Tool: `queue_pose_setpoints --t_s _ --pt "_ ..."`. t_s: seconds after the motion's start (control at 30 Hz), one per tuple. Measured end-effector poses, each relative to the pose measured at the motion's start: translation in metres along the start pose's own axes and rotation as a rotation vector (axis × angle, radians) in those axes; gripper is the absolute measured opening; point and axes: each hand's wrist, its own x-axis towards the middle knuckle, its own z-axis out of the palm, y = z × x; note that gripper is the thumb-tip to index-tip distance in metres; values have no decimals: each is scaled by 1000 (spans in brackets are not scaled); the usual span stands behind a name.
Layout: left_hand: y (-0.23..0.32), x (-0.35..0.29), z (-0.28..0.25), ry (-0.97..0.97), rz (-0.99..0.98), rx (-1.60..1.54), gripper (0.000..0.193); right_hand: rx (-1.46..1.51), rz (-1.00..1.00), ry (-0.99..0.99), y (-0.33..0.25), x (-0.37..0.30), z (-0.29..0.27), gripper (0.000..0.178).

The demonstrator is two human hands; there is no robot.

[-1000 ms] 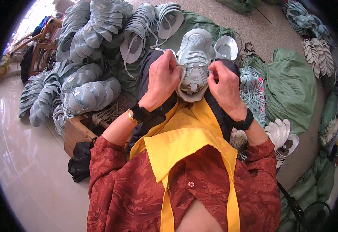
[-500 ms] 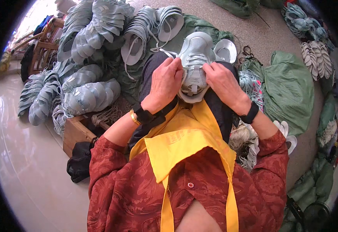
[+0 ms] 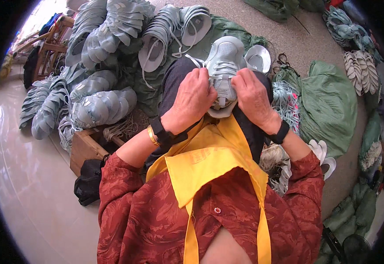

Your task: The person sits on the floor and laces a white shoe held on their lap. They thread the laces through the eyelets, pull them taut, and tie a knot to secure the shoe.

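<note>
A pale grey-green shoe upper (image 3: 224, 59) with laces rests on my lap over dark trousers, toe pointing away from me. My left hand (image 3: 192, 100) grips its left side near the lace area, fingers curled over the edge. On the other side my right hand (image 3: 254, 97) clamps the upper the same way. Both thumbs press toward the tongue between them. A black band sits on each wrist, and a gold bangle (image 3: 152, 135) is on the left one. A yellow apron (image 3: 209, 160) covers my red patterned shirt.
Stacks of pale grey-green shoe uppers (image 3: 104, 105) lie to my left and ahead. A wooden crate (image 3: 85, 147) and a black bag (image 3: 87, 187) sit at my left. Green sacks (image 3: 328, 103), loose laces (image 3: 286, 103) and white soles (image 3: 323, 154) lie to the right.
Both hands have slid a little lower and closer together on the shoe upper; the shoe stays on my lap. The view has shifted slightly.
</note>
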Motion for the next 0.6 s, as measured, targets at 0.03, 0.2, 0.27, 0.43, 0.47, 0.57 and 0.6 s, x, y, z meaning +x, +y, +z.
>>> queue_pose_setpoints --t_s 0.03,0.2,0.27,0.43,0.47,0.57,0.6 --pt "0 -1 0 -15 -14 -10 29 25 -44 13 -4 2 -1 13" --pt "-2 -4 0 -23 21 -12 25 435 196 -15 -21 12 7 9" --pt "-3 -5 0 -21 31 -10 24 440 227 -19 -22 18 6 10" --pt "-4 -5 1 -4 31 -44 21 366 187 -13 -15 21 23 10" --pt "-4 -5 2 0 29 -50 21 351 175 7 -14 21 25 10" --pt "-6 -5 5 16 13 -77 19 359 249 -45 -17 26 24 13" --pt "-7 -5 5 23 5 -95 19 360 253 -46 -17 26 24 12"
